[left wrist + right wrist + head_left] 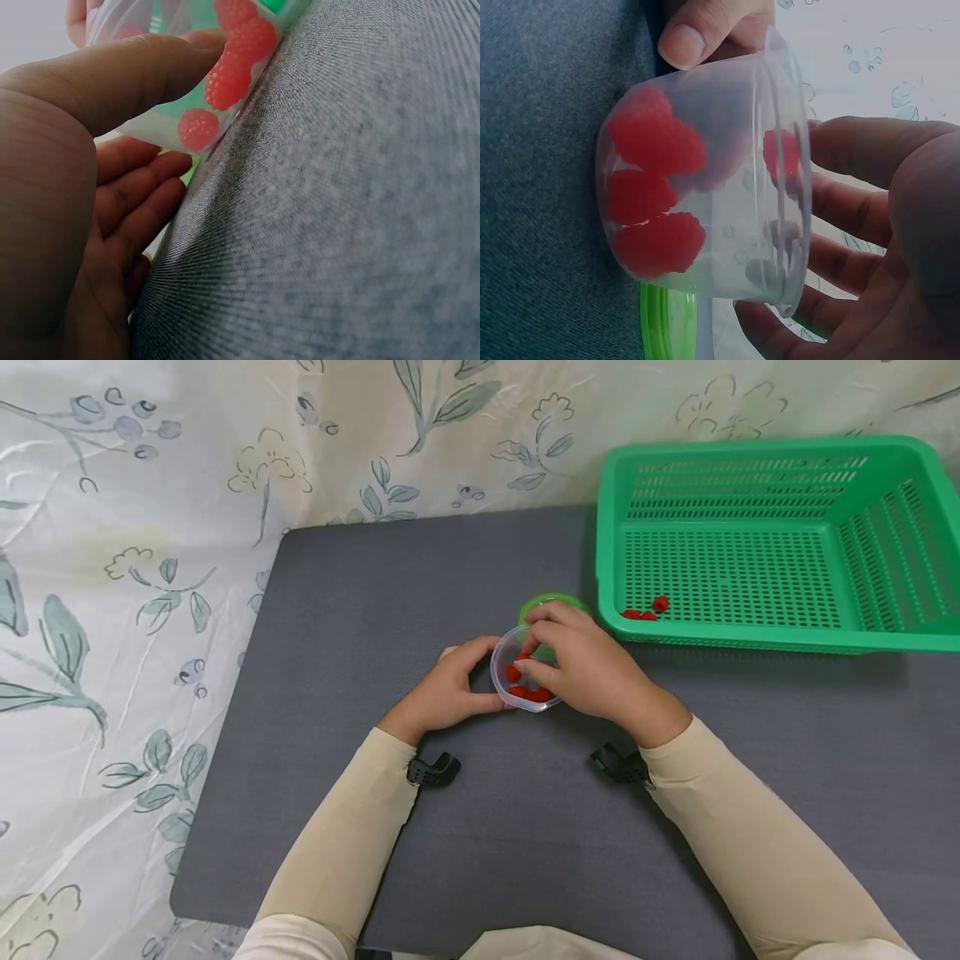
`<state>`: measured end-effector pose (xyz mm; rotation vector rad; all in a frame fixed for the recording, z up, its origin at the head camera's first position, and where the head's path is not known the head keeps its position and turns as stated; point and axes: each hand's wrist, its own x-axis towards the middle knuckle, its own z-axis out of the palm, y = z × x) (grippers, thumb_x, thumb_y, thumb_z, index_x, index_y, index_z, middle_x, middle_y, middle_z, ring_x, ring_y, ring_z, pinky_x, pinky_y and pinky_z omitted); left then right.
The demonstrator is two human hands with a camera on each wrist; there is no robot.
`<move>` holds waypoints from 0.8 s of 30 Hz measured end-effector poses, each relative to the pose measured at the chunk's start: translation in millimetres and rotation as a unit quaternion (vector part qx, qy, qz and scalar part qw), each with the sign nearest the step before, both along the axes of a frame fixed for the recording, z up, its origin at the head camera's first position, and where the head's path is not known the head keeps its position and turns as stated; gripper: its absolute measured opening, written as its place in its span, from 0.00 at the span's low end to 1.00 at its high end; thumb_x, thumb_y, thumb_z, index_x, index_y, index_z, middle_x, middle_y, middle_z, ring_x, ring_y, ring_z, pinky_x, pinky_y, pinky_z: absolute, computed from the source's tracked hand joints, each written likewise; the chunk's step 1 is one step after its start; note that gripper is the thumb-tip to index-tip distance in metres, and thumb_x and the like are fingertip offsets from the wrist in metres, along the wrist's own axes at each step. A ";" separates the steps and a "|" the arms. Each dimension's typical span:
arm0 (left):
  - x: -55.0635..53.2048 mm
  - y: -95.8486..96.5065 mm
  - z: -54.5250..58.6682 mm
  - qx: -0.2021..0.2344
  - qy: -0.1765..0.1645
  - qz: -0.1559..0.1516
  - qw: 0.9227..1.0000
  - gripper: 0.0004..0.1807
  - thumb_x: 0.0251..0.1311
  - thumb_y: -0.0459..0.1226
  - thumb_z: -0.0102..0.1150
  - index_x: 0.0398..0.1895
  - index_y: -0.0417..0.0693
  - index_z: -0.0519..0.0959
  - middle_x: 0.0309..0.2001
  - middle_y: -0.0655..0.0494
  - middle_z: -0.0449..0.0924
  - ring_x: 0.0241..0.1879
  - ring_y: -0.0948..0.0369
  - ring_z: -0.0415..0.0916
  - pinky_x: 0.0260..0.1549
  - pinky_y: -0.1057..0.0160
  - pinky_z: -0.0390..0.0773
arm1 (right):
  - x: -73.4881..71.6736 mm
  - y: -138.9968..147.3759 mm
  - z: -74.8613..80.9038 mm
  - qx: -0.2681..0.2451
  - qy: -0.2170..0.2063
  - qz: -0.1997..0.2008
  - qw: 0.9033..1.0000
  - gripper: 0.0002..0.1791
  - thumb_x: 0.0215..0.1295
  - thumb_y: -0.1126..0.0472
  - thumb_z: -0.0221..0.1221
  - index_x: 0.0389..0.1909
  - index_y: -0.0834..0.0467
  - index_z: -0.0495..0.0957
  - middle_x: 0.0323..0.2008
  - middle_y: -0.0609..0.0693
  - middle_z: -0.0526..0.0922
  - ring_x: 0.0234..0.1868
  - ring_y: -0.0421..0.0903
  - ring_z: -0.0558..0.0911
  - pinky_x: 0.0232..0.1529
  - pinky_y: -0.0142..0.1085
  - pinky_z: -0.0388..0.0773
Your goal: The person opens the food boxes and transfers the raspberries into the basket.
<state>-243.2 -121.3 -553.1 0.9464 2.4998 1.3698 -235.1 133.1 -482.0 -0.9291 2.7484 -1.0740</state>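
Observation:
A clear plastic container (731, 262) stands on the table with several red raspberries (660, 240) at its bottom. My left hand (450, 689) holds it from the left side, thumb on the near wall (169, 124) and fingers on the far side. At the container's mouth, my right hand (592, 672) pinches one raspberry (781, 154) between thumb and fingers, just inside the rim. Behind the container lies a green lid (557, 600), partly hidden by the right hand.
A large green slotted basket (750, 637) stands at the back right, with a few raspberries (660, 604) in its near left corner. The dark grey table (360, 610) meets a floral-patterned cloth (202, 468) at the back and left.

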 end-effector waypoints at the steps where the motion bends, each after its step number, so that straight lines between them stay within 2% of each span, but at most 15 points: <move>1: -0.9 -0.7 -2.3 0.002 0.000 -0.001 1.000 0.37 0.61 0.45 0.81 0.73 0.50 0.77 0.65 0.62 0.81 0.64 0.62 0.75 0.70 0.50 0.58 | 0.0 -0.1 -0.1 0.001 -0.002 -0.001 1.000 0.08 0.73 0.60 0.71 0.37 0.59 0.84 0.67 0.59 0.77 0.71 0.57 0.71 0.64 0.49 0.73; 5: -2.8 -2.1 -7.4 0.003 0.000 -0.001 1.000 0.38 0.60 0.45 0.82 0.73 0.51 0.77 0.66 0.64 0.80 0.65 0.63 0.75 0.70 0.52 0.57 | 0.0 -0.6 -0.2 0.004 -0.004 -0.002 1.000 0.08 0.73 0.60 0.71 0.37 0.59 0.84 0.67 0.59 0.77 0.70 0.57 0.72 0.64 0.49 0.73; 12: 1.7 1.0 4.7 0.001 -0.004 -0.001 1.000 0.37 0.60 0.42 0.81 0.72 0.48 0.77 0.65 0.60 0.81 0.63 0.61 0.76 0.70 0.49 0.58 | -0.3 -0.8 -0.5 0.004 -0.005 0.000 1.000 0.08 0.73 0.60 0.71 0.37 0.59 0.84 0.67 0.59 0.77 0.70 0.57 0.72 0.63 0.48 0.73; 24: 2.3 2.0 5.2 -0.003 0.001 0.003 1.000 0.36 0.60 0.41 0.82 0.71 0.48 0.77 0.64 0.61 0.81 0.62 0.64 0.75 0.69 0.49 0.58 | -0.2 -1.0 -1.0 0.004 -0.006 -0.001 1.000 0.08 0.73 0.60 0.71 0.38 0.59 0.84 0.66 0.59 0.77 0.69 0.57 0.72 0.62 0.49 0.74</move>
